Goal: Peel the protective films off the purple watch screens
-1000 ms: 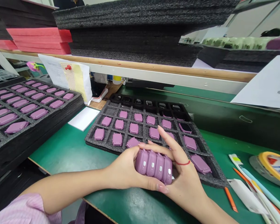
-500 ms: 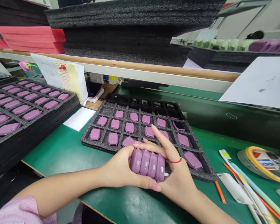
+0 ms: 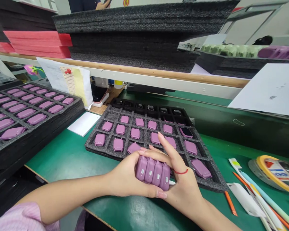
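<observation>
Both my hands hold a row of several purple watch cases [image 3: 153, 171] pressed side by side, just above the green bench. My left hand [image 3: 125, 175] wraps the row from the left and underneath, thumb below. My right hand [image 3: 180, 179] closes on the row from the right, its index finger stretched up over the tray. Behind the hands lies a dark foam tray [image 3: 110, 118] with purple cases in its pockets and one case showing a dark screen [image 3: 186, 132]. Its back row holds dark parts.
A stack of foam trays [image 3: 50, 120] filled with purple cases stands at the left. A white card [image 3: 83, 123] lies between the trays. Pens [image 3: 255, 189] and a tape roll [image 3: 276, 173] lie at the right. A shelf with foam sheets [image 3: 139, 35] hangs overhead.
The hands keep the same grip on the row of cases. The view has shifted slightly; nothing was let go or picked up.
</observation>
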Tool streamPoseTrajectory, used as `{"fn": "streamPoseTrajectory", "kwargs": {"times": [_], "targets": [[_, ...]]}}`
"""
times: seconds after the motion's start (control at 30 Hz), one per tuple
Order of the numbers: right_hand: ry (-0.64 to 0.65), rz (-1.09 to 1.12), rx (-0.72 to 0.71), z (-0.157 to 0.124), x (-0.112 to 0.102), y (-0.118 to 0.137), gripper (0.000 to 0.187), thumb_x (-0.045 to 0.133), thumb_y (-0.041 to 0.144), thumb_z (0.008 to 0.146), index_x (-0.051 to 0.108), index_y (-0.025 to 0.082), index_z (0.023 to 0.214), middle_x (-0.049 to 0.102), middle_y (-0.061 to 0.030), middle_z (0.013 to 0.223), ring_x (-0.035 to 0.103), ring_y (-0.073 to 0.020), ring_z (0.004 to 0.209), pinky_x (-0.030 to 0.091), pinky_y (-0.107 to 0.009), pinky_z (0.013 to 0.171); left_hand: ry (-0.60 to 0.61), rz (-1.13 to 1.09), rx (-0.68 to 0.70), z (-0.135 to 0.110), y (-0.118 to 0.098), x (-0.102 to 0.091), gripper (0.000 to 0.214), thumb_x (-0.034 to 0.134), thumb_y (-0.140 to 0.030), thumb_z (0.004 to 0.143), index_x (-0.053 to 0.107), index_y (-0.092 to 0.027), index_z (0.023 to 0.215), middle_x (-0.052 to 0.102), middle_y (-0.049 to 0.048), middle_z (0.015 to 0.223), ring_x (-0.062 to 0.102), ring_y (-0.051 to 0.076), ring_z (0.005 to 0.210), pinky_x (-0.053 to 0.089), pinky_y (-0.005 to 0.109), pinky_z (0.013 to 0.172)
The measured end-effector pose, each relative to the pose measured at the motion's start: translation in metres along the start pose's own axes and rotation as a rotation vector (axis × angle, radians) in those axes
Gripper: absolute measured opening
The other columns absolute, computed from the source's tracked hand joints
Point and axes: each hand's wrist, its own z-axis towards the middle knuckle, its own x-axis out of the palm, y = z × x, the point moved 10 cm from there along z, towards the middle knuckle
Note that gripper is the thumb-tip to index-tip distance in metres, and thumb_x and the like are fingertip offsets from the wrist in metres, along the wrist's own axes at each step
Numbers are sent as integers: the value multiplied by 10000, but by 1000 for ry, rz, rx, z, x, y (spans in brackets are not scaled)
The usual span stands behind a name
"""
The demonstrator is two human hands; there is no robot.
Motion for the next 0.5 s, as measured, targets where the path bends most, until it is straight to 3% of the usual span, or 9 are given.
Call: {"fn": "streamPoseTrajectory", "kwargs": {"times": [0.1, 0.17, 0.4, 0.5], "targets": [[5, -35, -30, 0, 4, 2, 975, 741, 233, 867, 141, 324, 1631, 586, -115, 1478, 705, -278, 1182, 548, -482, 1086, -5, -24, 25, 0, -2, 0, 540, 859, -325, 718, 599, -178, 1168, 646, 102, 1178, 645, 270, 1119, 501, 449, 1002], [3, -85, -48, -1, 8, 3, 971, 728, 236, 881, 121, 289, 1637, 688, -102, 1351, 711, -263, 1173, 571, -461, 1064, -76, -23, 54, 0, -2, -6, 506, 855, -338, 726, 610, -181, 1140, 659, 87, 1167, 631, 256, 1145, 478, 422, 1031], [-32, -186, -44, -3, 17, 3, 979, 666, 199, 901, 31, 246, 1645, 734, -80, 1267, 690, -261, 1208, 605, -433, 1020, -257, -133, 83, 3, 10, -16, 409, 887, -350, 686, 633, -173, 954, 666, 16, 936, 643, 189, 945, 499, 343, 918], [-52, -176, -23, -2, 17, 4, 1001, 647, 152, 876, 14, 261, 1644, 730, -79, 1275, 706, -242, 1180, 602, -406, 1019, -379, -160, 71, 1, 13, -24, 408, 847, -478, 721, 641, -168, 888, 650, 1, 862, 621, 164, 870, 486, 306, 868]]}}
